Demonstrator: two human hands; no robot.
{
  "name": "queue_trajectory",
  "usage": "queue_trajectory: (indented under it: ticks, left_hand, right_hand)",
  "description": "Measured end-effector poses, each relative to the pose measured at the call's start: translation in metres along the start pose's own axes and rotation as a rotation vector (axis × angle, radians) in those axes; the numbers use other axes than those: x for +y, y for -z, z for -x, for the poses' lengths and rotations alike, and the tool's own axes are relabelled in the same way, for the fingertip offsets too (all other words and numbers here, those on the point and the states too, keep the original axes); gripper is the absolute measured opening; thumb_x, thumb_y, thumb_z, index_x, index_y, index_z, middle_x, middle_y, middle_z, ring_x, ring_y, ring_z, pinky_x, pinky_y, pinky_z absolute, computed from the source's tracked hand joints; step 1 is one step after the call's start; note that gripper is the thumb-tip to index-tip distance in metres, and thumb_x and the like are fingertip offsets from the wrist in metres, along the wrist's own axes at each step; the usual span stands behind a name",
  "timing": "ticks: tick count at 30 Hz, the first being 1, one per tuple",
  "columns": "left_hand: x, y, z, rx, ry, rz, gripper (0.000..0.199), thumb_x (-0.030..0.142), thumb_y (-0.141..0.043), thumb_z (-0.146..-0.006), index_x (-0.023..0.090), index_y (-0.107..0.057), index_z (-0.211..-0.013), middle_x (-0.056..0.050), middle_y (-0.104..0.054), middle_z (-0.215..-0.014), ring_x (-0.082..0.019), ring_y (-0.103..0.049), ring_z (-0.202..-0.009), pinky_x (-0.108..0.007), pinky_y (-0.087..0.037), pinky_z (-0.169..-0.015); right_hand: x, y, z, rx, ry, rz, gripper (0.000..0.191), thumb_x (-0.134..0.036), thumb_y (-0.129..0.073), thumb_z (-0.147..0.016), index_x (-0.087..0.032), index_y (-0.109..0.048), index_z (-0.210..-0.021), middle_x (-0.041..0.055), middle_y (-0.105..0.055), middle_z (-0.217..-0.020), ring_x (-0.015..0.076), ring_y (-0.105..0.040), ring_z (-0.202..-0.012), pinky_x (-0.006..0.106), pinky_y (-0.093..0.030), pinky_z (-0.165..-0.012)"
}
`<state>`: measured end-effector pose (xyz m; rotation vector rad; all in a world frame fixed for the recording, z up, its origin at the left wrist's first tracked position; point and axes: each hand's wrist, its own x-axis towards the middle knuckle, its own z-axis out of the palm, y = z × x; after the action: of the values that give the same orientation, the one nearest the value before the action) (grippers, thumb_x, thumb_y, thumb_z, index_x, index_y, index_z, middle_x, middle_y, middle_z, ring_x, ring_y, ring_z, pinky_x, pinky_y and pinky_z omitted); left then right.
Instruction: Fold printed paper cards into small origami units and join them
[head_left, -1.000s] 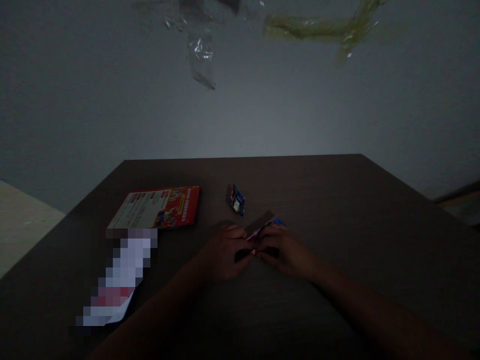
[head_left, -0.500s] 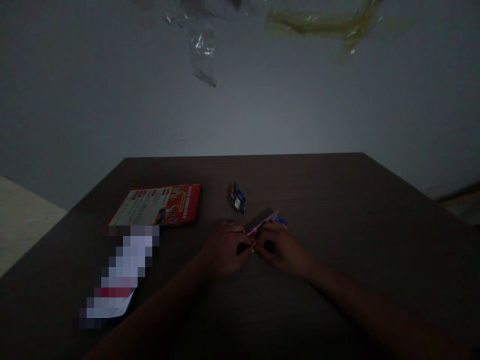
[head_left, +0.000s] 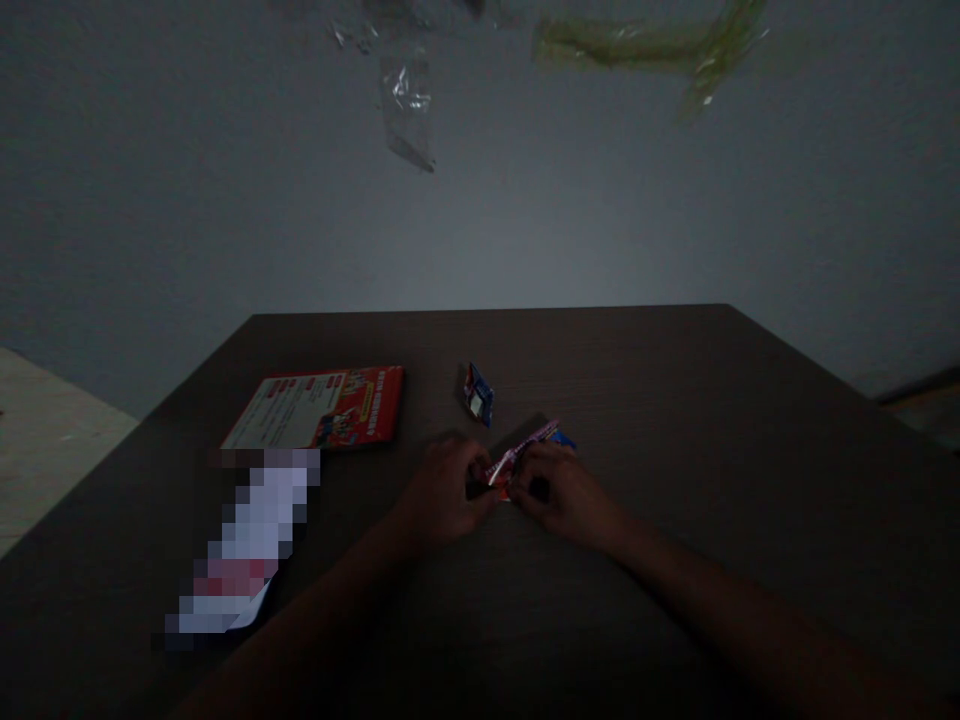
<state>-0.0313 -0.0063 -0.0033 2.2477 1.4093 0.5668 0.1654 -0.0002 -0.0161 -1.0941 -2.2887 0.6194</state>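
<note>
A folded paper piece (head_left: 517, 455), pink-striped and red with some blue at its far right, lies between my hands at the middle of the table. My right hand (head_left: 559, 490) is closed on its right part, fingers bent and thumb near them. My left hand (head_left: 450, 490) is at the paper's left edge, its thumb and fingers apart around a gap; whether a fingertip touches the paper is too dark to tell. Beyond them a small folded blue and red piece (head_left: 478, 396) stands on the table.
A red and white printed booklet or flat box (head_left: 315, 410) lies at the left of the dark table (head_left: 637, 370). Nearer me is a pale, pixelated long object (head_left: 247, 540). Behind the table rises a grey wall (head_left: 480, 220) with yellow tape (head_left: 630, 45) and clear plastic.
The thumb and fingers of my left hand have parted from the pinch at the paper's near end, and more of the red paper shows. My right hand has hardly moved.
</note>
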Motion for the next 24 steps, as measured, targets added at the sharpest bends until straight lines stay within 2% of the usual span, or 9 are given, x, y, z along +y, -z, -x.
queue_trajectory:
  ticks: [4,8,14,20,24]
  left_hand:
    - [0.001,-0.002,-0.001,0.047,0.069,-0.038,0.047,0.037,-0.07,-0.068,0.018,-0.051,-0.108,-0.003,-0.059,-0.093,-0.022,-0.053,-0.09,-0.035,-0.037,-0.08]
    - [0.004,-0.002,-0.002,-0.005,0.065,-0.12,0.033,0.044,-0.067,-0.071,0.021,-0.06,-0.093,-0.003,-0.059,-0.094,-0.023,-0.051,-0.092,-0.035,-0.035,-0.079]
    - [0.008,0.0,-0.008,-0.076,0.17,-0.139,0.029,0.048,-0.069,-0.067,0.025,-0.066,-0.084,-0.003,-0.059,-0.094,-0.023,-0.05,-0.096,-0.035,-0.034,-0.078]
    - [0.011,0.009,-0.013,-0.17,0.232,-0.161,0.028,0.048,-0.069,-0.067,0.025,-0.069,-0.083,-0.004,-0.06,-0.096,-0.025,-0.051,-0.099,-0.034,-0.036,-0.076]
    - [0.009,0.01,-0.013,-0.177,0.211,-0.144,0.025,0.046,-0.067,-0.069,0.025,-0.07,-0.084,-0.004,-0.06,-0.095,-0.025,-0.052,-0.098,-0.035,-0.037,-0.078]
  right_hand:
    - [0.0,-0.001,0.0,0.01,-0.005,0.0,0.009,-0.014,-0.063,-0.076,-0.018,-0.059,-0.069,0.0026,-0.064,-0.083,0.0174,-0.057,-0.083,0.032,-0.039,-0.077]
    - [0.0,-0.001,-0.001,0.013,-0.007,0.011,0.009,-0.015,-0.062,-0.076,-0.018,-0.059,-0.068,0.0027,-0.063,-0.08,0.017,-0.057,-0.08,0.031,-0.039,-0.075]
    - [0.0,-0.001,0.0,0.011,-0.016,0.012,0.01,-0.014,-0.062,-0.076,-0.018,-0.058,-0.068,0.0023,-0.063,-0.079,0.0169,-0.057,-0.08,0.031,-0.039,-0.075]
    - [0.004,-0.002,0.0,0.029,-0.022,-0.023,0.012,-0.016,-0.061,-0.078,-0.018,-0.057,-0.067,0.0022,-0.062,-0.077,0.0157,-0.057,-0.076,0.03,-0.04,-0.073]
    - [0.002,0.0,0.0,0.023,-0.033,-0.048,0.01,-0.017,-0.064,-0.076,-0.018,-0.058,-0.068,0.0022,-0.062,-0.08,0.0156,-0.057,-0.077,0.03,-0.041,-0.073]
